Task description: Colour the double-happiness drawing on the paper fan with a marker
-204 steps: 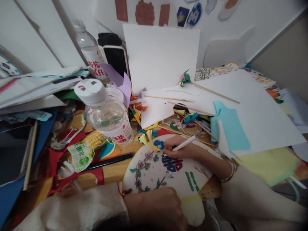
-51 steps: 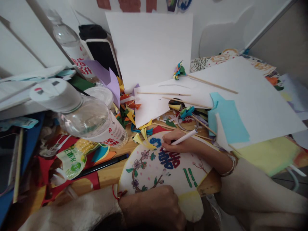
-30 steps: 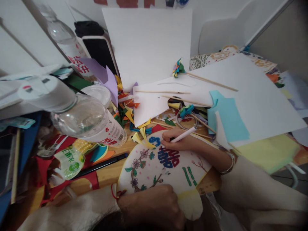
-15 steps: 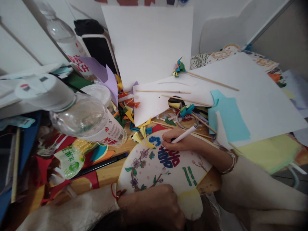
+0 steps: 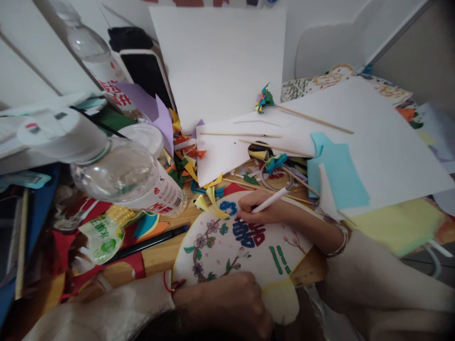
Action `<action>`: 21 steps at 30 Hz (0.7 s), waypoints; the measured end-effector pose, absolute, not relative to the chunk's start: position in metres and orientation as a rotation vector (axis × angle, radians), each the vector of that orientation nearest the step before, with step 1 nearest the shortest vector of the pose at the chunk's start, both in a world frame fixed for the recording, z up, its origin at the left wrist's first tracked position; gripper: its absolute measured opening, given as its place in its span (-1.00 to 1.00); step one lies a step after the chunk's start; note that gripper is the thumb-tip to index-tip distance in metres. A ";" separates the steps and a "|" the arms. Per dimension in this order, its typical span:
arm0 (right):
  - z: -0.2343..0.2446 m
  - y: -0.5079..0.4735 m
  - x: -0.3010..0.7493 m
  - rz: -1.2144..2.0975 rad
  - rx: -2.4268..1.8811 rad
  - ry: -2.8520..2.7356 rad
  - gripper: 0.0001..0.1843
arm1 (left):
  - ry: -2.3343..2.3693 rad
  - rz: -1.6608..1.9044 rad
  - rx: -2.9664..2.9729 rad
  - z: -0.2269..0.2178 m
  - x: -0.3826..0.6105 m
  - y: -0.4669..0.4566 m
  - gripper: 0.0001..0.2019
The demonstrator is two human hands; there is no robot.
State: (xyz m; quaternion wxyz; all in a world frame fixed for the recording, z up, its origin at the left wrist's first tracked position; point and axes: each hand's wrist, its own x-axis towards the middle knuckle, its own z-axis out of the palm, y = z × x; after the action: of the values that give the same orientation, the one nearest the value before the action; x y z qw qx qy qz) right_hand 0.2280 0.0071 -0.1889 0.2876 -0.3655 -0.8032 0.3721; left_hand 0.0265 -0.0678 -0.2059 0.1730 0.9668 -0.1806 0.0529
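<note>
Lower centre: my right hand (image 5: 275, 211) pinches a white pen (image 5: 269, 201) over a painted fan (image 5: 231, 248) — dragging it could smear wet colour. My left hand (image 5: 223, 300), bottom centre — its grip I can't tell.

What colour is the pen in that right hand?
The pen in the right hand is mostly white; it shows best in the head view.

Looking forward and down from head height, sitting close above left hand (image 5: 227, 303) and right hand (image 5: 258, 207), facing across the tabletop (image 5: 161, 255) toward an upright white sheet (image 5: 220, 61).
</note>
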 end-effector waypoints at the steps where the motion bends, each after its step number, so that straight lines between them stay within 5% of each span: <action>1: -0.189 0.007 0.228 0.996 -0.975 -2.143 -0.62 | -0.515 0.145 2.735 -0.206 0.026 -0.068 -0.91; 21: -0.187 0.006 0.224 0.965 -0.985 -2.138 -0.61 | -0.510 0.205 2.733 -0.209 0.025 -0.068 -0.88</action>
State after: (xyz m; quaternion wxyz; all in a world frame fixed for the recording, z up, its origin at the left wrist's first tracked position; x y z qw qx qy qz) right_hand 0.2239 0.0057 -0.1865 0.2945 -0.3701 -0.8031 0.3624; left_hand 0.0255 -0.0684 -0.2086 0.1762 0.9651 -0.1799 0.0722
